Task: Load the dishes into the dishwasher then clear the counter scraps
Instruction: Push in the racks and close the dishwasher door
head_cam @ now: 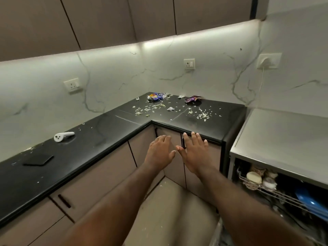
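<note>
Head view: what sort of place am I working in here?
Most likely a home kitchen: an L-shaped black countertop littered with food scraps and wrappers, wall cupboards above it, and an open dishwasher holding dishes at the right.

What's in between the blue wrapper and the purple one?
Head view: a small crumpled white scrap on the black counter lies between the blue wrapper and purple wrapper.

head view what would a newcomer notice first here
The left hand and right hand reach out open, side by side, mid-frame before the corner cabinet. Behind them pale scraps and two wrappers litter the black counter corner. At lower right the dishwasher stands open with dishes racked.
</note>
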